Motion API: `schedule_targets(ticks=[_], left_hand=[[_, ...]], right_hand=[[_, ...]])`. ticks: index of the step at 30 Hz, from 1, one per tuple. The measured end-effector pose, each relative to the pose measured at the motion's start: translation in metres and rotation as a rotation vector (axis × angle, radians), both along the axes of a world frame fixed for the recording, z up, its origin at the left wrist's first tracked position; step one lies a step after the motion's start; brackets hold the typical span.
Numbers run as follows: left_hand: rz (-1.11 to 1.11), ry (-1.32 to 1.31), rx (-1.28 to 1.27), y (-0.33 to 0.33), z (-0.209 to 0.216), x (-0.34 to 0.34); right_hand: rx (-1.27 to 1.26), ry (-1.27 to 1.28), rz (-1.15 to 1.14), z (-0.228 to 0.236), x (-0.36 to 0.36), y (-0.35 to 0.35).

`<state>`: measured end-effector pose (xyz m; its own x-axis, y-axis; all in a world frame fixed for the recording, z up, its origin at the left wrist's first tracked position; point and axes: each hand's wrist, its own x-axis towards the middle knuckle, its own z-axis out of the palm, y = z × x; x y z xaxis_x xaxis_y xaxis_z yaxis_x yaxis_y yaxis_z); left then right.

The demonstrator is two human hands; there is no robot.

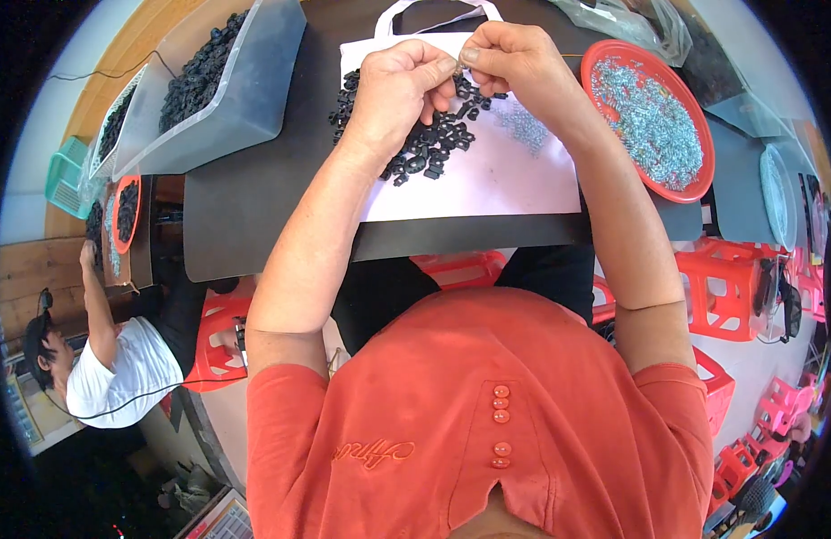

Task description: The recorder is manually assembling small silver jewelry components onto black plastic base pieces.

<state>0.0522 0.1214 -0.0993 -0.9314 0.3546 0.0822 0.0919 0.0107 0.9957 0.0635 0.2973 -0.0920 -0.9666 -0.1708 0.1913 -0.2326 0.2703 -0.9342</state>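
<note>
**Close Pinch, Easily Lost**

The left hand [402,85] and right hand [523,67] met above a flat white bag [469,196] on the dark bench [240,202]. On each, thumb and forefinger fingers were pinched closed, apparently on one tiny piece [459,66], too small to identify. A slack pinch could have dropped it among the black pieces [429,148] scattered on the bag below, hard to find again. The clear pieces [523,128] lay heaped beside them, so a sweeping wrist might have mixed the two. Tugging the bag would likely have shifted both. The right forearm passed near the red dish [598,115], where a knock could have spilled its contents.
</note>
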Motion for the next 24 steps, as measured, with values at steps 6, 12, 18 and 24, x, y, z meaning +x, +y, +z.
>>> schedule_targets(ticks=[6,12,18,24], left_hand=[[0.063,0.227,-0.157,0.003,-0.006,0.003],[0.091,0.558,-0.294,0.006,-0.009,0.008],[0.027,0.820,-0.393,0.008,-0.018,0.005],[-0.082,0.378,-0.265,0.011,-0.017,0.009]], right_hand=[[-0.042,-0.153,0.015,0.001,0.000,0.002],[-0.089,-0.318,0.038,0.001,-0.002,0.009],[0.202,-0.261,0.128,0.012,0.001,0.025],[0.242,-0.316,0.096,0.028,0.001,0.028]])
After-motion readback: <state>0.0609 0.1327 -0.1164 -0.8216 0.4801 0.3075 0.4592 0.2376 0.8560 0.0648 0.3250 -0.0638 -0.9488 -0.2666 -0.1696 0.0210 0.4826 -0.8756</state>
